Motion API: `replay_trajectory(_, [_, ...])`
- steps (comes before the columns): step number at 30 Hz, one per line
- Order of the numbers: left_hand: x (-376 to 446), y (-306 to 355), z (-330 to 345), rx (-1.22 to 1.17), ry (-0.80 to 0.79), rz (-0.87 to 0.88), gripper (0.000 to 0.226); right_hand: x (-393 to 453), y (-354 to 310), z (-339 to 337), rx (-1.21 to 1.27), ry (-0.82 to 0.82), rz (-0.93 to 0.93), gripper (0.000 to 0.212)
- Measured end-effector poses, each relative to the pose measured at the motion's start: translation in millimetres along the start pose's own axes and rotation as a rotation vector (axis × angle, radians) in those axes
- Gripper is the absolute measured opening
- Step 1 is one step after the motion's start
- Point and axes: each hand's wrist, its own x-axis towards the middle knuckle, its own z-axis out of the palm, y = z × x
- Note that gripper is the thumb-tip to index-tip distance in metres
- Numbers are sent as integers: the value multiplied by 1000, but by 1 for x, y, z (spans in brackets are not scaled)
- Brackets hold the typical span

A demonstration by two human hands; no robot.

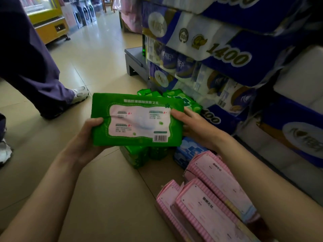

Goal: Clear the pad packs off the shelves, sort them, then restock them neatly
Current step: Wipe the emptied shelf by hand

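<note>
Pink packs (209, 198) lie closest, at the lower right on the tiled floor (97, 67); three can be counted, and the lower edge cuts them off. Two bare forearms reach forward over them. Between both hands a green pack (136, 119) is held flat above the floor, its back label and barcode facing up. The left hand (85, 138) cups the pack's left end, thumb curled over the top edge. The right hand (190, 124) grips the right end, thumb on top and fingers tucked beneath, mostly hidden.

Under the held pack, more green packs (139, 154) stand on the floor, at least two, though the pack hides most of them. Two or so further green ones (183, 100) peek out behind it. One blue pack (188, 152) sits just beside the pink ones, half covered by the right wrist.

Stacked bundles of toilet paper (227, 55) in blue and white wrap fill the right side; their print is blurred apart from "1400". At the left a person's trouser leg (29, 67) and white shoe (80, 94) stand on the floor. A yellow machine (49, 23) stands in the far corner.
</note>
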Motion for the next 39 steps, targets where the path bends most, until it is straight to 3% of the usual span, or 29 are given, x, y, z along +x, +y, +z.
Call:
replay_trajectory(2, [5,0,11,10,-52,-53,34,-13,-3,-11,73,-1,-7,87])
replay_trajectory(5, [22,-6,31,136,137,-151,50,-30,-10,-29,-44,209,-153,93])
replay_trajectory(7, [32,-11,43,137,272,-255,50,-43,-18,-32,-336,426,-364,83])
replay_trajectory(9, [38,-16,62,5,203,-394,65,-56,-20,-32,-763,578,-668,81])
replay_trajectory(11, [41,-21,85,-136,65,-456,78,-68,-8,-32,-1194,584,-934,77])
replay_trajectory(13, [44,-30,106,-173,27,-473,85,-80,4,-37,-1520,508,-1095,67])
replay_trajectory(17, [44,-56,134,-146,68,-443,74,-105,3,-53,-1735,241,-1199,60])
replay_trajectory(19, [40,-60,136,-151,139,-414,56,-120,-4,-62,-1621,152,-1116,56])
replay_trajectory(20, [38,-59,134,-140,162,-393,48,-125,-9,-65,-1496,211,-1042,51])
replay_trajectory(22, [32,-55,130,-58,144,-364,45,-131,-22,-70,-1076,381,-730,45])
replay_trajectory(23, [29,-53,131,-11,122,-355,47,-132,-28,-70,-787,365,-482,46])
replay_trajectory(25, [24,-52,143,58,93,-321,53,-131,-30,-73,-301,124,-33,62])
replay_trajectory(26, [22,-52,153,71,74,-311,57,-131,-27,-76,-198,27,60,72])
replay_trajectory(29, [25,-52,190,101,29,-320,64,-143,-19,-89,-104,-4,21,88])
replay_trajectory(31, [31,-53,217,196,42,-292,58,-156,-19,-108,-115,127,-61,82])
replay_trajectory(34, [41,-57,256,346,95,-216,52,-183,-24,-143,-387,334,-173,75])
replay_trajectory(37, [42,-69,283,382,-72,-325,64,-201,-20,-162,-454,468,-274,72])
replay_trajectory(39, [41,-73,289,378,-197,-377,93,-200,-18,-164,-344,454,-277,74])
